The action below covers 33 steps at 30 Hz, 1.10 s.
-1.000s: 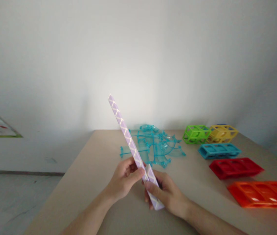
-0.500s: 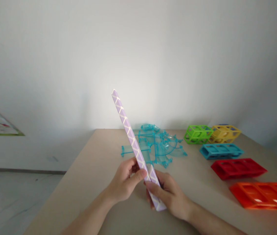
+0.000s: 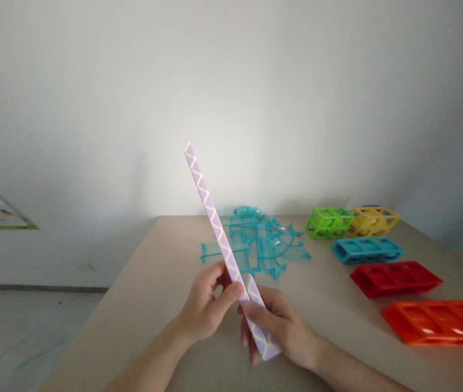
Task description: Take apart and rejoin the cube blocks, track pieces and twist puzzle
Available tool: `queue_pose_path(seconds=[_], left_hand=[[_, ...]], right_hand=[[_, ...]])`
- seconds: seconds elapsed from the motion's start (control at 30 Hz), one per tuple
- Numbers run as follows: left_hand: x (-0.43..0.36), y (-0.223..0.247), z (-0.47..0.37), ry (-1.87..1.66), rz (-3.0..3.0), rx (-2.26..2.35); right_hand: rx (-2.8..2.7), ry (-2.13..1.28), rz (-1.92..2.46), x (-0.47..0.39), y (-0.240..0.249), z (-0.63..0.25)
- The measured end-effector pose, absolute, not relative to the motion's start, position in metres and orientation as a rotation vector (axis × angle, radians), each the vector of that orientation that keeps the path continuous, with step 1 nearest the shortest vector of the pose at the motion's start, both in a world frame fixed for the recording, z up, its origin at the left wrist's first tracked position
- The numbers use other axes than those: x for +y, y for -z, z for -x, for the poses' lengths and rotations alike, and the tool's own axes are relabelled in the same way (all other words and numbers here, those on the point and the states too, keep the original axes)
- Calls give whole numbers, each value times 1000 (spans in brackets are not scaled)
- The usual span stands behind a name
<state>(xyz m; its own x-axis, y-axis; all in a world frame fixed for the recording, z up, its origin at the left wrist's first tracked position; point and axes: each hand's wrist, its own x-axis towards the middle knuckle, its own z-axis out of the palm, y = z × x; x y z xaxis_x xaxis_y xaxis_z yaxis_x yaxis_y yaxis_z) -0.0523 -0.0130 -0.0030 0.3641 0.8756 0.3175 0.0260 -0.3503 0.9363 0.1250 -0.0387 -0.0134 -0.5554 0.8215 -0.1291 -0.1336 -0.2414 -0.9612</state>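
A long lilac-and-white snake puzzle is held up above the table, its straight length slanting to the upper left. At the lower end it is folded back on itself, so a short stretch lies alongside the long one. My left hand pinches the long stretch just above the fold, thumb on the near face. My right hand is closed around the folded lower end, its thumb across the front; some of its fingers are hidden behind the puzzle.
Behind the hands, clear teal plastic track pieces lie in a pile. Along the right stand open-frame blocks: green, yellow, blue, red and orange. A wall rises behind the table.
The snake puzzle has turned slightly about its length and its lower end has dipped a little. Both hands keep their hold. The view has shifted slightly.
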Motion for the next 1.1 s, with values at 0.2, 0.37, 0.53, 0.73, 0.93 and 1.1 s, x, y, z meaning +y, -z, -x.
queue_pose_path(seconds=[0.2, 0.37, 0.53, 0.73, 0.93, 1.1], left_hand=[[-10, 6, 57, -1115, -1876, 863], [-9, 7, 54, -1093, -1567, 729], [-11, 5, 48, -1126, -1442, 728], [-13, 1, 48, -1203, -1510, 664], [-15, -1, 50, -1151, -1533, 724], [-15, -3, 52, -1193, -1579, 716]], right_hand=[[-1211, -1940, 865, -31, 17, -125], [-1175, -1918, 859, -29, 18, -124], [-1208, -1837, 876, -32, 17, -122], [-1083, -1921, 828, -32, 19, -120], [-1039, -1950, 788, -34, 20, -117], [-979, -1999, 773, -36, 18, -116]])
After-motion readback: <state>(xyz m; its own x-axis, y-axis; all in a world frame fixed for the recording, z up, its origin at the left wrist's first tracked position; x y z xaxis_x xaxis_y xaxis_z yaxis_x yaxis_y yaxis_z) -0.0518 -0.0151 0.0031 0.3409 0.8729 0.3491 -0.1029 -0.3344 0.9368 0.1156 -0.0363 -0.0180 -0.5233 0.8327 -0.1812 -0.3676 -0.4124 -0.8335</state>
